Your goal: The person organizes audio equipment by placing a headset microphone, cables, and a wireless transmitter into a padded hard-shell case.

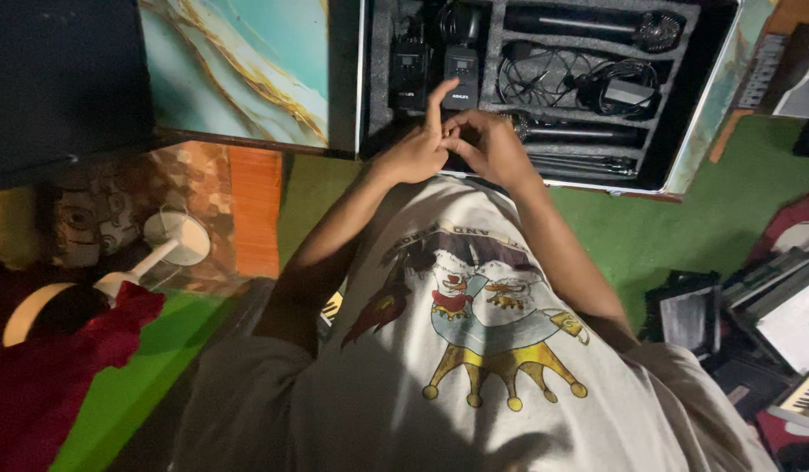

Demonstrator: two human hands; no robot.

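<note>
- Two hands meet just in front of the open case (pixel 684 114): our left hand (pixel 415 150) has its forefinger raised and the other fingers curled, and our right hand (pixel 492 144) pinches at the left's fingers. Whether either grips anything we cannot tell.
- Just beyond sit two black packs (pixel 462 77) in foam slots, with coiled cables (pixel 553 77) and a microphone (pixel 597 24) further back.
- We judge it best to work slowly, low over the foam.
</note>
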